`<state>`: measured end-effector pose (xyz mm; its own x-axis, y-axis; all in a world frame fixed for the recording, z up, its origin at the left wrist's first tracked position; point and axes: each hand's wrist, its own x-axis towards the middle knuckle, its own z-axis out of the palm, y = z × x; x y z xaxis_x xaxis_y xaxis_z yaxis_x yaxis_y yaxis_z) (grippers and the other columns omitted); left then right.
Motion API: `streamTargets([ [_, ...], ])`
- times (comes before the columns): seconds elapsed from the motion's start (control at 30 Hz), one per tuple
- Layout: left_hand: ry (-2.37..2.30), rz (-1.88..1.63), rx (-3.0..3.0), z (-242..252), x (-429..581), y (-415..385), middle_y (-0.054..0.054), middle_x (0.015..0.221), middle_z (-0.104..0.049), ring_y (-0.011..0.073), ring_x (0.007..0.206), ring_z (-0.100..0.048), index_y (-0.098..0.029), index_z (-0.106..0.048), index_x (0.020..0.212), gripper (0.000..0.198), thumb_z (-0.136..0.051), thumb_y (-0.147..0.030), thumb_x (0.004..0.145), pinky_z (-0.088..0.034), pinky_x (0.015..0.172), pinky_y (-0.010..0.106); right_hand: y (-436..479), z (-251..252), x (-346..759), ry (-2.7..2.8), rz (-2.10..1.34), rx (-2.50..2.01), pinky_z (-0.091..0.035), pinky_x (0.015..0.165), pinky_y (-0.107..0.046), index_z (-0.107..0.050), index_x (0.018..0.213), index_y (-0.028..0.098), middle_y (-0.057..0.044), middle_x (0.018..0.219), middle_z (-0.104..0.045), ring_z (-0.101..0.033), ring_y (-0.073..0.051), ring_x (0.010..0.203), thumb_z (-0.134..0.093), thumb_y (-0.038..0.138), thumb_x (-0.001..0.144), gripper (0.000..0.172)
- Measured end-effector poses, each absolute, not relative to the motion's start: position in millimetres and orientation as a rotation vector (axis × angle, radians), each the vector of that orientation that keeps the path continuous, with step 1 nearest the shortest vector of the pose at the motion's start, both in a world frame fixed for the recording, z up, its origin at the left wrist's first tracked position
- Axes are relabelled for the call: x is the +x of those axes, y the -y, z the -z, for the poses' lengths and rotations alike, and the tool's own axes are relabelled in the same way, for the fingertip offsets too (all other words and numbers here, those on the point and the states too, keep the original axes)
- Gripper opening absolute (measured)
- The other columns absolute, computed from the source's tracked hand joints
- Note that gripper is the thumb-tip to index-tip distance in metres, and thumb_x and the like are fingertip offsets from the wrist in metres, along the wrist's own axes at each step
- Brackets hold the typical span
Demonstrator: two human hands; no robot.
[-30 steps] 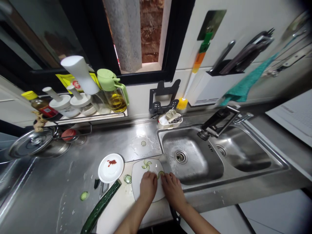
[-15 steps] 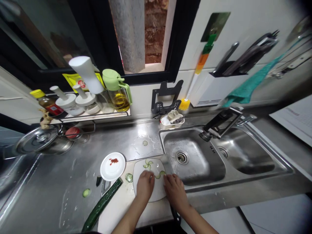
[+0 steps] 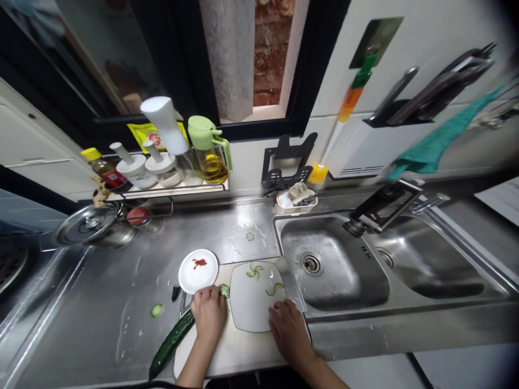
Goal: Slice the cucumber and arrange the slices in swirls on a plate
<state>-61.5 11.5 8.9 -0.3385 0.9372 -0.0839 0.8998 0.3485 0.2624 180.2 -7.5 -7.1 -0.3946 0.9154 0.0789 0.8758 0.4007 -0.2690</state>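
My left hand [image 3: 208, 313] is over the white cutting board [image 3: 231, 354], fingers bent downward and a little apart, at the cut end of a long green cucumber [image 3: 172, 343]. Beside its fingertips lies a small pile of cucumber slices [image 3: 224, 290]. My right hand [image 3: 288, 330] rests with loosely stretched fingers on the right edge of a pale square plate [image 3: 251, 310]. Several thin cucumber slices [image 3: 254, 271] form a pinwheel at the plate's far edge. Two more curved slices [image 3: 274, 289] lie near my right fingertips. A shiny flat blade [image 3: 298, 297] lies right of the plate.
A small white plate [image 3: 198, 281] with red bits stands behind my left hand. Single cucumber slices [image 3: 157, 310] and a dark cucumber tip [image 3: 175, 293] lie on the steel counter. The double sink [image 3: 340, 275] is at the right, seasoning jars [image 3: 162, 170] on a rack behind.
My left hand has moved left from the plate to the cucumber and slice pile. My right hand has drawn slightly back from the curved slices. The view has shifted left.
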Motion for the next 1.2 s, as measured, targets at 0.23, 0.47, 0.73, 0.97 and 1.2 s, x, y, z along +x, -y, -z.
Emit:
streamTargets([
  [0.23, -2.401, -0.209, 1.651, -5.3, -57.0, -15.0, 0.007, 0.103, -0.065, 0.0257, 0.098, -0.045, -0.022, -0.069, 0.098, 0.024, -0.05, -0.023, 0.085, -0.027, 0.075, 0.035, 8.6, 7.6, 175.4, 2.449, -0.259, -1.565, -0.038, 0.084, -0.036, -0.064, 0.101, 0.023, -0.006, 0.107, -0.06, -0.045, -0.027, 0.11, -0.057, 0.017, 0.082, 0.021],
  [0.47, -2.376, -0.275, 1.558, -6.7, -59.2, -18.1, 0.007, 0.096, -0.068, 0.0253, 0.096, -0.048, -0.022, -0.069, 0.091, 0.02, -0.05, -0.022, 0.082, -0.028, 0.079, 0.036, 9.0, 6.1, 173.7, 2.419, -0.339, -1.564, -0.037, 0.086, -0.036, -0.064, 0.099, 0.023, -0.006, 0.107, -0.06, -0.044, -0.027, 0.111, -0.056, 0.017, 0.083, 0.019],
  [0.73, -2.32, -0.401, 1.387, -13.6, -72.5, -18.9, 0.004, 0.079, -0.069, 0.0242, 0.092, -0.057, -0.023, -0.067, 0.079, 0.015, -0.053, -0.027, 0.078, -0.034, 0.081, 0.034, -1.6, -5.5, 157.6, 2.344, -0.644, -1.612, -0.038, 0.082, -0.035, -0.064, 0.093, 0.023, -0.006, 0.103, -0.061, -0.045, -0.026, 0.11, -0.054, 0.014, 0.081, 0.018],
  [0.97, -1.903, -0.663, 1.353, -23.3, -62.7, -24.2, 0.001, 0.071, -0.066, 0.0156, 0.071, -0.059, -0.021, -0.066, 0.074, 0.013, -0.055, -0.028, 0.074, -0.042, 0.069, 0.026, -22.8, -5.7, 145.9, 2.1, -0.793, -1.434, -0.041, 0.088, -0.038, -0.065, 0.094, 0.02, -0.005, 0.091, -0.066, -0.057, -0.02, 0.09, -0.051, 0.015, 0.081, 0.02],
  [1.2, -1.511, -0.716, 0.987, -13.7, -24.8, -30.3, 0.001, 0.066, -0.066, 0.0129, 0.063, -0.058, -0.017, -0.066, 0.073, 0.02, -0.067, -0.035, 0.064, -0.043, 0.065, 0.024, -41.1, -11.8, 146.7, 1.662, -1.293, -1.618, -0.046, 0.079, -0.032, -0.068, 0.084, 0.019, -0.005, 0.085, -0.069, -0.062, -0.02, 0.084, -0.055, 0.026, 0.076, 0.016],
])
